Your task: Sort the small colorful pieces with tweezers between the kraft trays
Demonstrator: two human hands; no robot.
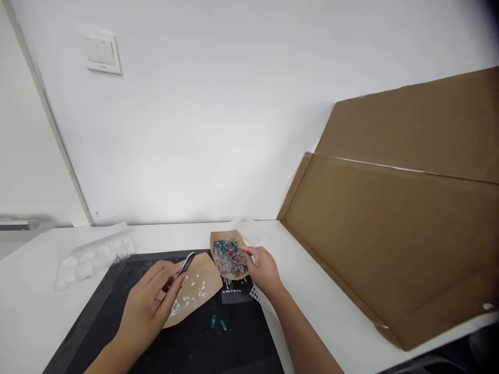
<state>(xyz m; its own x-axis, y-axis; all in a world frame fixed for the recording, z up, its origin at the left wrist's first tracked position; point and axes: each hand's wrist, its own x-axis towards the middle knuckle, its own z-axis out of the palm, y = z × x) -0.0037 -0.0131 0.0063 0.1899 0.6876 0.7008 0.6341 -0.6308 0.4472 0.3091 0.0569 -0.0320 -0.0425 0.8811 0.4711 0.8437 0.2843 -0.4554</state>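
Observation:
My left hand [150, 296] pinches a small curved black strip with a white edge [186, 264] between thumb and fingers. Below it lies a brown paper tray [210, 267] scattered with small white pieces. My right hand [262, 267] reaches to the right side of a second brown paper tray [230, 234], which is heaped with glossy teal, pink and clear pieces [231, 258] that look like false nails. Its thumb and fingertips come together at the heap; what they hold, if anything, is too small to make out. Two teal pieces [218, 322] rest on the black mat [187, 343].
A small dark card with white marks [236, 296] and a sheet of round white dots [260, 297] lie near my right wrist. Clear plastic packaging [93, 259] sits at the left on the white table [23, 296]. A large cardboard sheet [382, 234] stands at the right.

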